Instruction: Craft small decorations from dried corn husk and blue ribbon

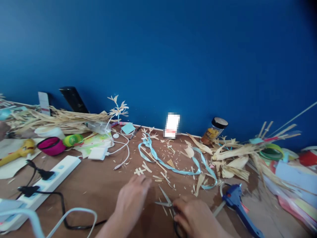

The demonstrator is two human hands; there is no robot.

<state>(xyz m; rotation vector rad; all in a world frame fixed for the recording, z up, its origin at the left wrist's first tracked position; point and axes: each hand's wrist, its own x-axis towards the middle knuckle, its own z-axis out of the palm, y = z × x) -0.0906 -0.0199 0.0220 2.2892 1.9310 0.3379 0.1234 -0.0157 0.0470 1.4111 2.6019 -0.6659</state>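
Observation:
My right hand [195, 211] is closed around the handles of a pair of scissors [166, 200], whose blades stand apart on the brown table and point away from me. My left hand [133, 195] is blurred, its fingertips right beside a small cluster of pale cut husk strips [143, 169]; whether it pinches any of them cannot be made out. Beyond the hands, a light blue ribbon [175, 171] curls across the table, its left end by a small husk flower [149, 135]. Thin husk scraps [170, 155] lie scattered between.
A blue glue gun [237, 201] lies right of my right hand. Dried corn husks [232, 158] and a black-lidded jar [214, 130] stand behind it. On the left are a white power strip [47, 188] with cables, a magenta pouch [51, 146] and a husk bundle [66, 119].

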